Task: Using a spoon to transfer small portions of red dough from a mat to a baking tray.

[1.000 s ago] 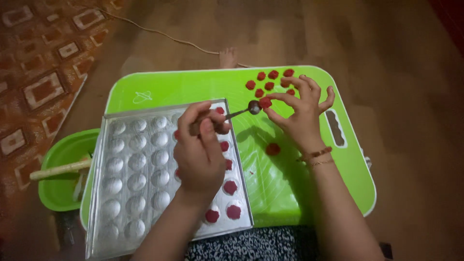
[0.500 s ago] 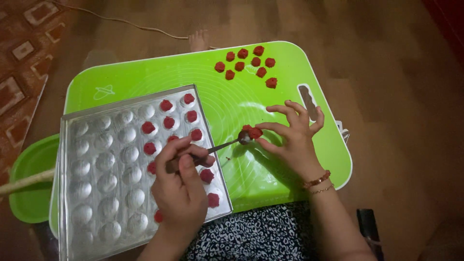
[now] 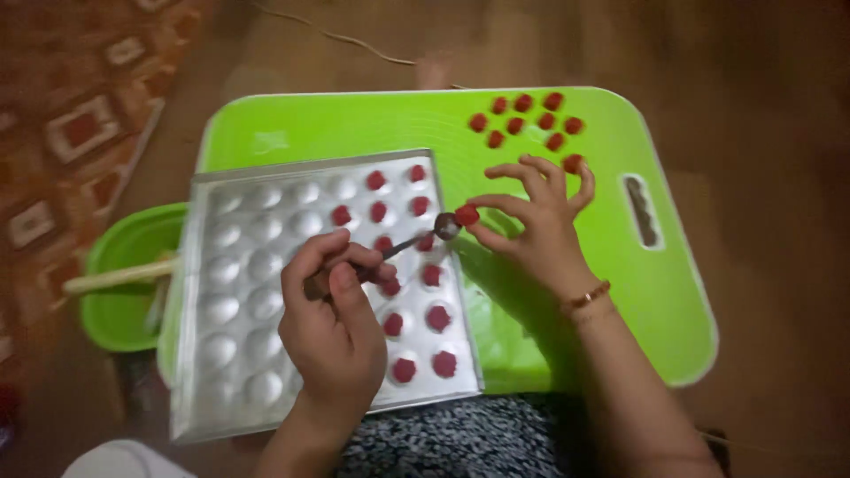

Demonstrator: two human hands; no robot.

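My left hand grips a small metal spoon over a silver dimpled mould tray. The spoon's bowl reaches the tray's right edge. My right hand pinches a small red ball at its fingertips, right against the spoon's bowl. Several red balls sit in the tray's right-hand dimples; the left dimples are bare. More loose red balls lie clustered on the lime green board beyond my right hand.
A green bowl with a wooden stick across it sits left of the tray. A patterned rug lies at the far left, a thin cord runs over the wooden floor behind the board. Patterned cloth covers my lap.
My right hand picked a red ball off the board and brought it toward the tray to the spoon. The spoon hand stayed over the tray. The camera view shifted.
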